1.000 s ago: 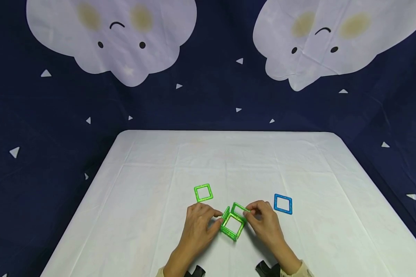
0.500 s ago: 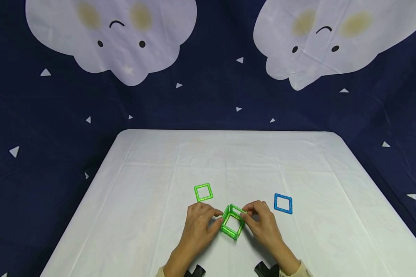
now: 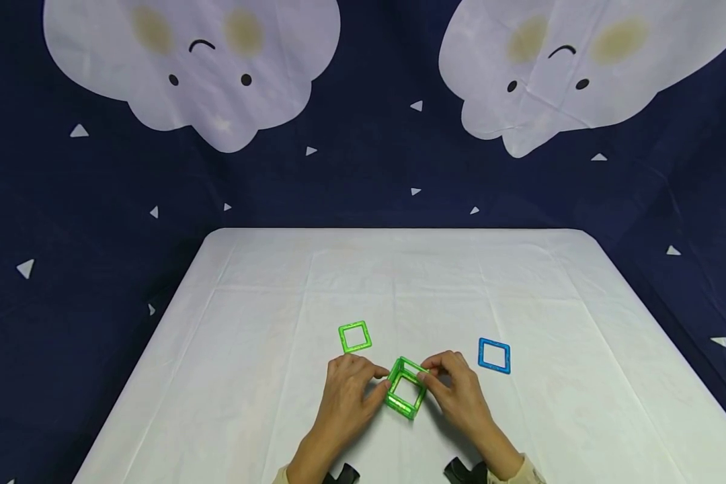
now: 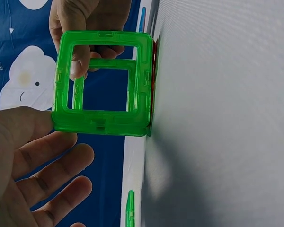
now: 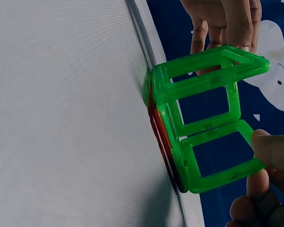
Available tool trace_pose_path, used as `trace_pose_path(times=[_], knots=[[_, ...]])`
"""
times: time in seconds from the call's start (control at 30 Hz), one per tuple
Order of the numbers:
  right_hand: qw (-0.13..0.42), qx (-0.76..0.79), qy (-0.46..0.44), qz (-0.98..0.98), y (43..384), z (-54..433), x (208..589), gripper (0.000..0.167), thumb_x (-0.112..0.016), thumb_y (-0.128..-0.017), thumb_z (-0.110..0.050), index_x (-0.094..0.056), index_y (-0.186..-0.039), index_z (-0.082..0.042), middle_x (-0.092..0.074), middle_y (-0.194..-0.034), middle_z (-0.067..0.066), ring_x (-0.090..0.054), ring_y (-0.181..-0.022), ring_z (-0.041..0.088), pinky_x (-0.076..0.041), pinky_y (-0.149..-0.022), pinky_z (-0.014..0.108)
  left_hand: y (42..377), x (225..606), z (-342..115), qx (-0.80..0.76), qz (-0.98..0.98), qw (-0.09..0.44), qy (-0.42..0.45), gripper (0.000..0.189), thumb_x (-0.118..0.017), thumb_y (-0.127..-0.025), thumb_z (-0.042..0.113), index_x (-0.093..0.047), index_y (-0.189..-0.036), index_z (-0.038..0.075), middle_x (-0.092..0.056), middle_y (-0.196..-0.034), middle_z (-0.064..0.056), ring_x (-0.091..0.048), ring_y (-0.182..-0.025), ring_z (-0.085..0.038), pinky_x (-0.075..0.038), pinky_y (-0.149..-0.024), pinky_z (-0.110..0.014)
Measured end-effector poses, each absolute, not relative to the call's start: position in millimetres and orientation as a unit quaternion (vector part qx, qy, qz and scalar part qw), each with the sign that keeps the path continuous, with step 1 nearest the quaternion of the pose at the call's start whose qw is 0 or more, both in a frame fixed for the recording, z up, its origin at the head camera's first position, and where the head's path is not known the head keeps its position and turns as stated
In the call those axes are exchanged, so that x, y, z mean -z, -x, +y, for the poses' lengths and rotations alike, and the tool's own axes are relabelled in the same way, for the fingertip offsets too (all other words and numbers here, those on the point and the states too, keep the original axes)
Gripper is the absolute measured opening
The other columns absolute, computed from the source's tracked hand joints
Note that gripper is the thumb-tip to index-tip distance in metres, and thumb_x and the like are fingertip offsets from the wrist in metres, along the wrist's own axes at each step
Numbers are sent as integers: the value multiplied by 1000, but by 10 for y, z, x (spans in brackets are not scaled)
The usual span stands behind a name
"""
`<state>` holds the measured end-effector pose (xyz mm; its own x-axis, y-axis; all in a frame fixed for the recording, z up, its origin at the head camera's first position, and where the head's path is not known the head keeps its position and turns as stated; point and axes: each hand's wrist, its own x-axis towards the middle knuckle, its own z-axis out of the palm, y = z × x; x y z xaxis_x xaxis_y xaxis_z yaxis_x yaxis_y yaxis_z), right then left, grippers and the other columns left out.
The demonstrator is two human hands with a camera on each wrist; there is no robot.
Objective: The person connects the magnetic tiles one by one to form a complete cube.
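Between the two hands stands a partly walled box of green magnetic tiles [image 3: 401, 405], square frames set on edge. A red tile [image 5: 164, 137] lies beneath it on the table side. My left hand [image 3: 347, 396] pinches the box's left corner between thumb and index finger; its other fingers spread loosely in the left wrist view. On the opposite side my right hand [image 3: 460, 390] pinches the outer edge of one green square tile [image 5: 222, 177], thumb on one face and fingers behind. That tile's inner edge meets the neighbouring upright tile at the back corner.
A loose green square tile [image 3: 366, 333] lies flat beyond the left hand. To the right of the right hand lies a blue square tile [image 3: 494, 368]. Both rest on the white-covered table [image 3: 278, 302], with a dark blue cloud-print cloth [image 3: 363, 175] behind it.
The right hand has moved slightly left, swinging its green tile in against the box. The gap at the back corner has closed. The left hand has stayed put.
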<state>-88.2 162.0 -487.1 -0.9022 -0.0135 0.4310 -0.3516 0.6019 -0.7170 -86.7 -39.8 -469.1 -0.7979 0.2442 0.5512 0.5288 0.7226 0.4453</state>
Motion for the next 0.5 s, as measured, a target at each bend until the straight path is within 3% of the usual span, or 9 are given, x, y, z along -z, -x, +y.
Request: trace_pose_path(times=[0.27, 0.5], knots=[[191, -439, -106, -871, 880, 1633, 4867, 24, -77, -73, -5, -63, -86, -19, -53, -77, -14, -55, -76, 1, -49, -69, 21, 873, 4690, -388, 299, -902, 229, 211, 9, -76, -76, 27, -72, -83, 24, -67, -80, 13, -57, -86, -8, -40, -86, -34], [182, -441, -97, -873, 876, 1641, 4873, 24, -78, -73, -8, -63, -87, -20, -53, -77, -12, -55, -76, 4, -49, -69, 22, 869, 4692, -390, 301, -902, 226, 210, 9, -76, -77, 27, -72, -84, 24, -67, -80, 13, -56, -85, -7, -41, -86, -34]])
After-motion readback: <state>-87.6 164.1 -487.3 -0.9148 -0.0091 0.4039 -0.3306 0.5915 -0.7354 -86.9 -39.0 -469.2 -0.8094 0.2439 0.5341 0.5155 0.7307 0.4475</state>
